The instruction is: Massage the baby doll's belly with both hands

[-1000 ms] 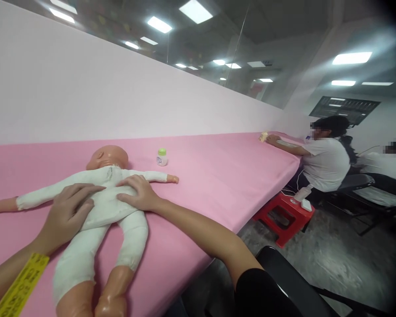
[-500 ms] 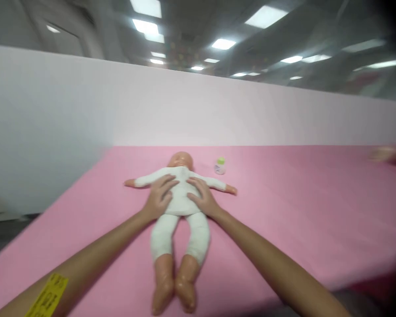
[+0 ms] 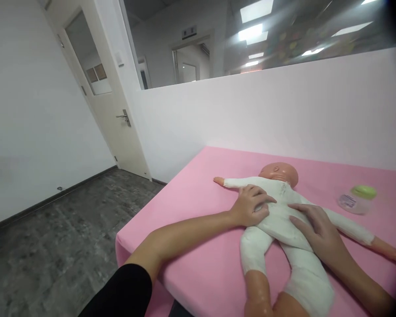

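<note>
Head view. A doll (image 3: pixel 284 211) in a white suit lies face up on the pink table (image 3: pixel 198 189), head toward the partition (image 3: pixel 284 105), arms spread, legs toward the person.

Left hand (image 3: pixel 252 204): laid flat on the doll's chest and shoulder, fingers (image 3: pixel 262 198) extended and slightly spread, palm down. It grips nothing; it presses or rests on the cloth.

Right hand (image 3: pixel 317 231): laid flat on the doll's belly and side, fingers (image 3: pixel 300 207) extended toward the chest, likewise not closed on anything.

Position of the doll relative to the fingers: the torso lies directly under both sets of fingertips, which nearly meet across the chest but stay apart. Head, arms and legs are clear of both hands.

Progress, as a judgement: the doll is laid out and dressed, and both palms are on the torso. The work appears to be mid-course; no finished state shows.

A bottle (image 3: pixel 356 200) with a green cap lies on the table beyond the doll's arm, apart from both hands and capped.

A door (image 3: pixel 108 101) stands at left.
</note>
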### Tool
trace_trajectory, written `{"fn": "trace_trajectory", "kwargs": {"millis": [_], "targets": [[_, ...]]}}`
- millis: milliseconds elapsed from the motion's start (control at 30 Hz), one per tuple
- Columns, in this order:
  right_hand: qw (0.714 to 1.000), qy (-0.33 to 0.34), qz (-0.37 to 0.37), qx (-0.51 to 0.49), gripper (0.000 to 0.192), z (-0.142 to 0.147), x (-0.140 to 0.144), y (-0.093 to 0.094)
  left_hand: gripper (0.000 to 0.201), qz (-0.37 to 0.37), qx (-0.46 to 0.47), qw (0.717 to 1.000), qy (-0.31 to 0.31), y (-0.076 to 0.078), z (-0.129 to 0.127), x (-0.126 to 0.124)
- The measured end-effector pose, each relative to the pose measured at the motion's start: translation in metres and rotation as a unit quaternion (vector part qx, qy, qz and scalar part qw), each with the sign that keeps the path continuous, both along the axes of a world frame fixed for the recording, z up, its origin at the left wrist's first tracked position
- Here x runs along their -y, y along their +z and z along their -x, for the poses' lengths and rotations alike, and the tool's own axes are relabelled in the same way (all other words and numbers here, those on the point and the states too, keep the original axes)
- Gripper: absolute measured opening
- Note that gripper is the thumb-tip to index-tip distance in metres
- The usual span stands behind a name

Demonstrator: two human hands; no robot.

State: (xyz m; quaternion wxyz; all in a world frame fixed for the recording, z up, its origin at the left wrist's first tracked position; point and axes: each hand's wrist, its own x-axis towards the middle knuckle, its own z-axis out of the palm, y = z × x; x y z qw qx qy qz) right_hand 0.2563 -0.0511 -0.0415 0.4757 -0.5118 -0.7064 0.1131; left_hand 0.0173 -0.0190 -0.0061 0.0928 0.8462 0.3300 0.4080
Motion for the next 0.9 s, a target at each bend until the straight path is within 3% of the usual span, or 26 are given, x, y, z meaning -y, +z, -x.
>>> {"fn": "trace_trajectory", "kwargs": {"millis": [367, 533, 900], "targets": [[0.998, 0.046, -0.04, -0.007, 0.046, 0.006, -0.001, 0.004, 0.04, -0.03, 0.008, 0.997, -0.068, 0.001, 0.004, -0.009], [0.998, 0.021, -0.052, 0.001, 0.046, 0.008, -0.003, 0.014, 0.041, -0.034, 0.015, 0.994, -0.1, 0.007, 0.003, -0.018], [0.998, 0.041, -0.055, 0.0, 0.046, 0.003, -0.008, 0.022, 0.04, -0.043, -0.015, 0.995, -0.085, 0.013, -0.002, -0.027]]}}
